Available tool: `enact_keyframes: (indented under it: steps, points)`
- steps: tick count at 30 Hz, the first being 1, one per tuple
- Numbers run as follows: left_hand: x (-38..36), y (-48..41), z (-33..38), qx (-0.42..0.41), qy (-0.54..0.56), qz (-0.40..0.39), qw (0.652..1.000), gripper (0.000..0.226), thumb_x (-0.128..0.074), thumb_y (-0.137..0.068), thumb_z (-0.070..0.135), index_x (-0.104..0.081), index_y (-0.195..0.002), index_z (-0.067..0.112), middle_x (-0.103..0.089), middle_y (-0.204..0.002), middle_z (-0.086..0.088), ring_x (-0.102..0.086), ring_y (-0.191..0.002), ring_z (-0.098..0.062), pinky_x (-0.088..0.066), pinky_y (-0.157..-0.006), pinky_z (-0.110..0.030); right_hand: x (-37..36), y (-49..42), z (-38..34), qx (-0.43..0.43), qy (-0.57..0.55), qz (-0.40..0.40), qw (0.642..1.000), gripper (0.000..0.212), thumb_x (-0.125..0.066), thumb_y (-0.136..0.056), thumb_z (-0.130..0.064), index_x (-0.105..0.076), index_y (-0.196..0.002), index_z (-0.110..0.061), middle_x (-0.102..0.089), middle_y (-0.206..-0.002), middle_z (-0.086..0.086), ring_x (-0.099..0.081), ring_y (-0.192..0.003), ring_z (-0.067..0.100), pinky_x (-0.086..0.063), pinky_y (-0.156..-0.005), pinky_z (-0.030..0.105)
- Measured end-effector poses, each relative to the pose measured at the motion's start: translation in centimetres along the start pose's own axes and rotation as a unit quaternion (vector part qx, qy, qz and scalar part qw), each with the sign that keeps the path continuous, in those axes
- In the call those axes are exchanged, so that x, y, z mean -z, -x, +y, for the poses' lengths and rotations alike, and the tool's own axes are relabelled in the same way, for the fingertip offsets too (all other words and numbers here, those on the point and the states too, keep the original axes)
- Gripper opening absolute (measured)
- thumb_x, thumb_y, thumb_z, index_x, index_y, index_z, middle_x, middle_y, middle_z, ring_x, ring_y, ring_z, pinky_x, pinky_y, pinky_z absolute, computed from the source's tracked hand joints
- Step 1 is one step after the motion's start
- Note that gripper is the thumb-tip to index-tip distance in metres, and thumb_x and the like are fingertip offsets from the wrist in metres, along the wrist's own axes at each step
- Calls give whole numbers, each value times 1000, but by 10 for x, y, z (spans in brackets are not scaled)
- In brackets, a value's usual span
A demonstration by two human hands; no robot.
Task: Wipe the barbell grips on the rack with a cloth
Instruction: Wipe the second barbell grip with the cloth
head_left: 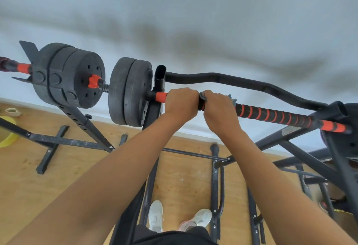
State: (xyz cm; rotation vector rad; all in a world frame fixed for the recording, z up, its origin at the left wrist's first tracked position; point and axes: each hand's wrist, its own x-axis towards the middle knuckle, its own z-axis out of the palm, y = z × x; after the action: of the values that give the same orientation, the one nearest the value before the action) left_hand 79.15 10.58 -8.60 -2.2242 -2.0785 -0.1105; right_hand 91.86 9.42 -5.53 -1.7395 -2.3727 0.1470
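Observation:
A barbell (pixel 275 115) with a black grip wound in orange stripes lies across a black rack (pixel 159 78). My left hand (pixel 181 102) grips the bar near its left end, just right of the orange sleeve and the black weight plates (pixel 129 91). My right hand (pixel 219 106) sits right beside it and grips a grey-blue cloth (pixel 233 99) wrapped around the bar. Only small edges of the cloth show past my fingers. The striped grip runs bare to the right of my hand.
A second barbell with black plates (pixel 67 74) rests on another stand at the left. A curved black bar (pixel 232 81) runs behind the barbell. Rack legs cross the wooden floor below, where my white shoes (pixel 157 215) stand. A yellow object (pixel 7 132) lies at far left.

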Motion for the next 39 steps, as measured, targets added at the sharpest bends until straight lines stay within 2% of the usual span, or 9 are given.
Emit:
enact_keyframes:
  steps: [6,12,14,19,25,28,33,37,39]
  points:
    - [25,-25,-6,16,43,-172,984,9,-67,-76,23,-60,-76,19,-61,-66,5,-56,-57,-16,-36,-54,-27,-7,11,4,14,-96,51,994,46,-47,-81,6,-64,-119,-15,-66,-93,6,-56,-89,25,-47,-79,42]
    - [38,-53,-19,-15,225,-486,844,27,-87,-80,32,-71,-84,11,-58,-64,2,-42,-48,-12,-39,-53,-23,15,42,8,41,-120,27,992,44,-46,-94,4,-57,-129,-20,-65,-109,-1,-56,-98,20,-52,-80,38]
    - [41,-49,-22,-34,267,-474,838,35,-90,-77,39,-74,-91,11,-67,-68,3,-52,-49,-11,-45,-55,-22,27,45,12,40,-114,-15,993,46,-45,-98,2,-53,-135,-25,-65,-111,-2,-59,-96,20,-54,-80,39]
    - [28,-10,-14,-83,110,-125,983,39,-79,-77,59,-62,-83,25,-65,-73,8,-64,-71,-17,-40,-63,-30,51,10,22,27,-92,-33,995,30,-42,-96,-10,-60,-109,-29,-70,-97,-4,-65,-82,20,-58,-74,41]
    - [-2,13,11,-49,3,50,998,23,-73,-85,31,-52,-81,22,-48,-65,5,-51,-60,-21,-31,-63,-33,30,-3,8,14,8,-102,995,28,-43,-98,-10,-57,-120,-23,-68,-101,4,-63,-86,24,-54,-88,44]
    - [8,1,13,-24,-11,-13,1000,14,-61,-89,20,-52,-78,21,-38,-60,6,-52,-61,-21,-36,-62,-32,19,11,4,-7,17,-77,997,38,-46,-94,-1,-51,-128,-19,-65,-97,5,-58,-94,26,-45,-99,48]
    - [29,-28,4,-26,60,-221,973,34,-84,-77,43,-62,-83,17,-60,-68,5,-61,-66,-20,-47,-65,-33,13,36,2,1,-88,2,996,48,-44,-83,10,-56,-121,-17,-56,-102,-4,-51,-97,24,-45,-73,35]
    - [39,-54,-7,-49,182,-421,887,35,-88,-77,36,-64,-75,11,-59,-65,1,-43,-49,-15,-41,-52,-26,15,60,0,-2,-64,3,998,63,-41,-95,5,-43,-150,-25,-49,-152,-2,-44,-140,22,-44,-106,38]
    - [40,-59,-10,-53,196,-432,879,26,-85,-81,29,-66,-81,11,-57,-63,1,-40,-46,-12,-37,-48,-23,20,78,4,-20,-102,-38,994,46,-40,-99,0,-56,-131,-28,-68,-116,4,-65,-104,21,-57,-84,40]
